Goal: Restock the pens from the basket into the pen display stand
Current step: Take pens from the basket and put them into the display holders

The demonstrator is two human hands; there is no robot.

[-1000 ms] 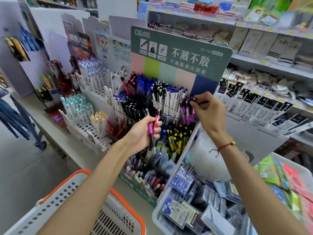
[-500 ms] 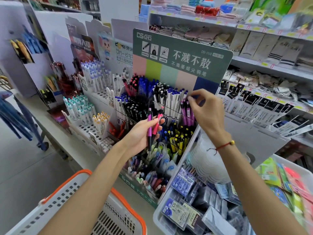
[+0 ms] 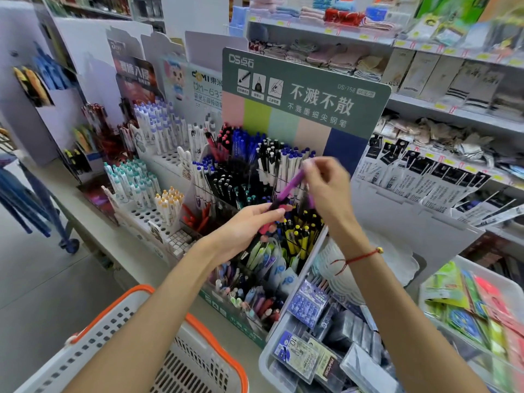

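The pen display stand (image 3: 304,92) has a green header card and tiers packed with blue, black, white and yellow pens. In front of its middle tiers my left hand (image 3: 243,231) grips a pink pen (image 3: 265,229) and the lower end of a purple pen (image 3: 289,188). My right hand (image 3: 326,188) pinches the upper end of that purple pen, which is tilted and blurred. The white basket (image 3: 93,341) with an orange rim sits at the bottom left under my left forearm; its contents are hidden.
White pen racks (image 3: 158,171) stand to the left on the counter. A grey bin (image 3: 326,350) of packaged refills lies at the lower right, beside a tray of colourful packets (image 3: 482,307). Shelves of folded cloths and hanging refill cards fill the back right.
My right hand left the purple pens in the stand and came down to my left hand, where it now pinches the top of the purple pen.
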